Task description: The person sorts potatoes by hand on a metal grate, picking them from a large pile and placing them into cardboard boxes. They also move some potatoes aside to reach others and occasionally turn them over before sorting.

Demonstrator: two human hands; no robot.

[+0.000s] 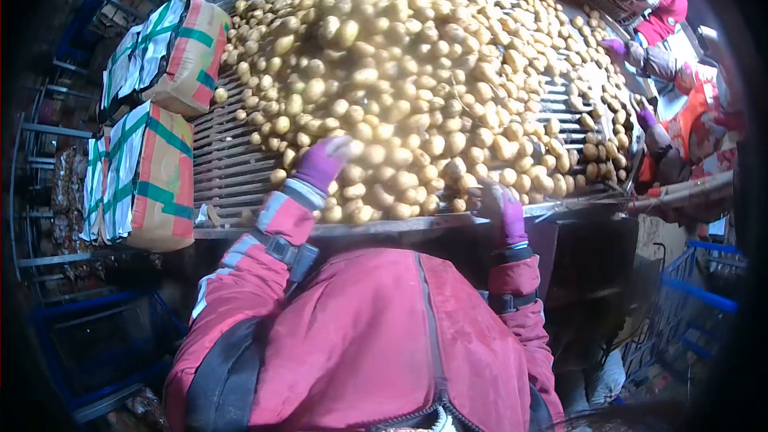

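Note:
Many small yellow potatoes (448, 144) lie heaped on a slatted metal table (220, 140) in front of me. My left hand (326, 162), in a purple glove with pale fingertips, reaches over the near left part of the heap. Its fingers are stretched out at the potatoes and I see nothing held in them. At the near edge of the heap is my right hand (502, 210), also in a purple glove. Its fingers point left, somewhat curved and apart, beside the closest potatoes. Its palm is partly hidden.
Two cardboard boxes with green tape, the nearer box (164, 180) and the farther box (188, 52), stand along the left side. At the right, a person's gloved hand (652, 124) is by the potatoes. Blue-framed racks (700, 296) stand lower right; a blue crate (104, 336) is lower left.

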